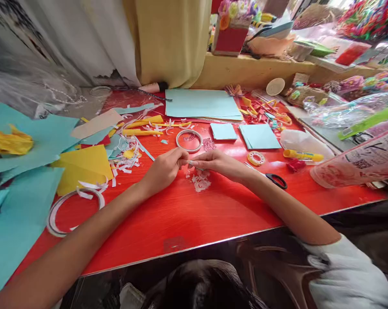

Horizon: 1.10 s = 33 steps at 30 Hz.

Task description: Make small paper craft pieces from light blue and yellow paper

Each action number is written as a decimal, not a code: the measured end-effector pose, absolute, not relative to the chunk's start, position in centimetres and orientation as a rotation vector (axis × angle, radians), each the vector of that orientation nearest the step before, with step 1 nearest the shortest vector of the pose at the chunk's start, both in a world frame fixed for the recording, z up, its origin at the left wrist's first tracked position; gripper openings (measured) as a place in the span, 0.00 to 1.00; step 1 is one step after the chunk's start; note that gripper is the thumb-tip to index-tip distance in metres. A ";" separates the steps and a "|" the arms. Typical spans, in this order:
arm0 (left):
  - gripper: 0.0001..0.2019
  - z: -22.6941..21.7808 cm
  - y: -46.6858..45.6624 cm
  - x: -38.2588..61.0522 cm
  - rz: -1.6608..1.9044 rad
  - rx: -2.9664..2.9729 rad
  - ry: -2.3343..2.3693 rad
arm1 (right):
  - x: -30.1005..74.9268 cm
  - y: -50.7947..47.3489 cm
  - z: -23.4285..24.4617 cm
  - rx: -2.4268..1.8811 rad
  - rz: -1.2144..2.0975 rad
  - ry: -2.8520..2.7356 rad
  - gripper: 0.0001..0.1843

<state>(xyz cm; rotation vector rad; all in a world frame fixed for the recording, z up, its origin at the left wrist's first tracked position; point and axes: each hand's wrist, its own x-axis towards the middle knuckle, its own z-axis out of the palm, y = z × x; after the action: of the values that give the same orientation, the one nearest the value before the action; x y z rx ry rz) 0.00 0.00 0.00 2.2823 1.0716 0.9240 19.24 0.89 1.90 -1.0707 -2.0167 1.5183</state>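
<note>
My left hand [164, 168] and my right hand [217, 163] meet fingertip to fingertip over the red table [213, 214]. Both are pinched closed on a small thin pale piece [190, 162] that I cannot make out. Just below the fingers lies a small heap of white paper scraps [198, 181]. A little beyond the hands sits a clear tape ring [189, 140] with pink bits beside it.
Light blue sheets [200, 104] and smaller blue squares [259, 136] lie at the back. Yellow paper [83, 165], blue sheets and a large tape ring [74, 210] are at the left. Scissors [276, 180], a small tape roll [256, 158], a yellow glue stick [301, 155] and plastic bags are at the right.
</note>
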 end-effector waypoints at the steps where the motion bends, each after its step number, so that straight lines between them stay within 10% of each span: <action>1: 0.05 0.2 -0.1 0.1 0.921 2.229 1.095 | 19.3 0.9 1.9 -1.071 1.508 -2.021 0.19; 33: 0.08 -0.4 0.2 0.5 1.000 1.645 0.930 | 19.0 0.8 2.5 -1.072 1.733 -1.949 0.14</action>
<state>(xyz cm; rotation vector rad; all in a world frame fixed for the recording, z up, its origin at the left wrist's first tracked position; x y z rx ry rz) 0.55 0.17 -0.40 1.6446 0.9296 1.0005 19.01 0.77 2.46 -1.0722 -1.9485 1.7335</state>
